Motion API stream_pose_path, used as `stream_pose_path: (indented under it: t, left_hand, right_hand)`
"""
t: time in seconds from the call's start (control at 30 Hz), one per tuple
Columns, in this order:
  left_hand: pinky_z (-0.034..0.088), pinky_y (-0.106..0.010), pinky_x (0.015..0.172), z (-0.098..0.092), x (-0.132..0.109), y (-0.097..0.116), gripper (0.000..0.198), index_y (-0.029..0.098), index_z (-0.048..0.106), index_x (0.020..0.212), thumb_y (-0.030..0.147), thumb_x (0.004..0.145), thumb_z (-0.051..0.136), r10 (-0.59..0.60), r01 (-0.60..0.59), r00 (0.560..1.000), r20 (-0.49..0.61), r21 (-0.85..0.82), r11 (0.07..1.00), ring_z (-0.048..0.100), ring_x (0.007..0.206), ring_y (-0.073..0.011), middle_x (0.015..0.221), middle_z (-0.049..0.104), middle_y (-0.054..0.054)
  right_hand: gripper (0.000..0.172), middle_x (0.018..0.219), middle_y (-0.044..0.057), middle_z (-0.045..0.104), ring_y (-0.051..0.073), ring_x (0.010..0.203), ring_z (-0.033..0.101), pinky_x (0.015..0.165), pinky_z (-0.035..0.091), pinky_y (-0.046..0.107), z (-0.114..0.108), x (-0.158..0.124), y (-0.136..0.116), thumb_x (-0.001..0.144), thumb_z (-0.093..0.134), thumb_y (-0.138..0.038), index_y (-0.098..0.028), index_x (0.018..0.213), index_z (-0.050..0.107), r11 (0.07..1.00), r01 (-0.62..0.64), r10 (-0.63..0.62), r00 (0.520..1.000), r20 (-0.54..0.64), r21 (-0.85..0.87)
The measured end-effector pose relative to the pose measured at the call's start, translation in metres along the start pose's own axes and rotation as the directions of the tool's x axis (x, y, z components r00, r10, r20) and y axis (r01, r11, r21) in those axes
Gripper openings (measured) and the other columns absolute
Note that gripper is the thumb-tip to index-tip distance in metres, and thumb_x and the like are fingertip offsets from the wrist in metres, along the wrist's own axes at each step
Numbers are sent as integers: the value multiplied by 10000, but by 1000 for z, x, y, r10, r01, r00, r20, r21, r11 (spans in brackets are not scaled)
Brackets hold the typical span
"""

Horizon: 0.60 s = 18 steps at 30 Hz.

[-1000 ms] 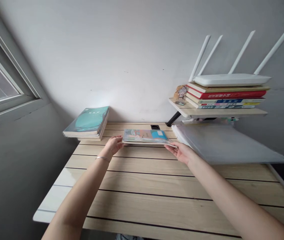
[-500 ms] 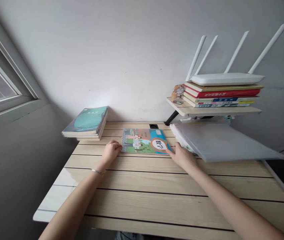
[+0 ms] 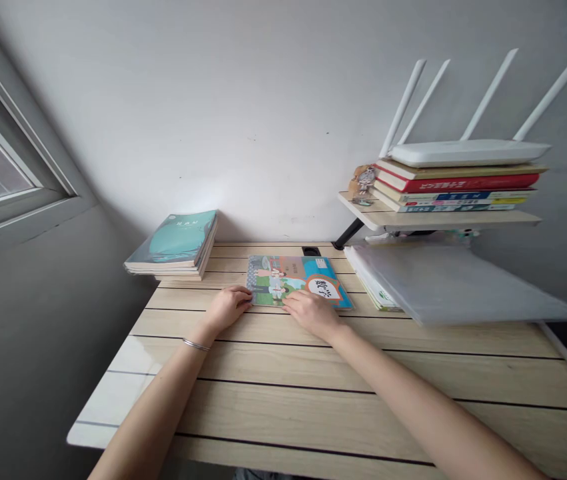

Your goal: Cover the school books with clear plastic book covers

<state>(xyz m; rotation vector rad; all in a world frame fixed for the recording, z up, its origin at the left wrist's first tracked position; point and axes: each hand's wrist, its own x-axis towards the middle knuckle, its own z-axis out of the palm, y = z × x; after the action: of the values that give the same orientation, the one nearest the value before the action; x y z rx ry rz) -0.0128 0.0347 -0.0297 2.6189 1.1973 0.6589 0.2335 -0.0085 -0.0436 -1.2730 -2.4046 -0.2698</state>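
Observation:
A mathematics textbook (image 3: 298, 267) with a colourful illustrated cover lies flat on the slatted desk, its title turned sideways. My left hand (image 3: 228, 308) is closed at the book's near left corner, thumb and fingers curled on the edge. Bunched fingers of my right hand (image 3: 313, 313) rest on the near edge of the cover, around its middle, partly hiding the cover. The undersides of both hands' fingers are hidden.
Left of the textbook stands a stack of teal-covered books (image 3: 176, 240). At right, a raised shelf (image 3: 443, 219) carries stacked books (image 3: 463, 181) and a white router (image 3: 468, 153). Beneath it, a translucent plastic folder (image 3: 463, 280) juts over the wooden desk (image 3: 283, 363).
My right hand has moved left from the book's near right corner to the middle of its near edge. My left hand stays at the left corner. The view has shifted slightly.

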Motion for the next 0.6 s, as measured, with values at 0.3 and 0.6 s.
stream_pose_path:
  t: [0.3,0.6]
  left_hand:
    - [464,-286,896,-1,-8,-6,157,248,723,851,225,793,578,-91,82,995,-31,-224,971,641,963,-183,1056,700,-27]
    - [482,-283,849,3,-7,-8,132,213,678,878,225,789,580,-192,148,977,-91,-355,923,658,898,-171,939,723,-42]
  right_hand:
    - [222,872,75,686,204,879,599,771,449,321,-13,-17,13,883,484,-232,-198,851,700,995,-71,72,997,-11,69]
    - [121,839,64,661,194,840,589,718,436,291,11,42,-36,854,569,-248,-177,843,667,999,39,-38,999,-32,37]
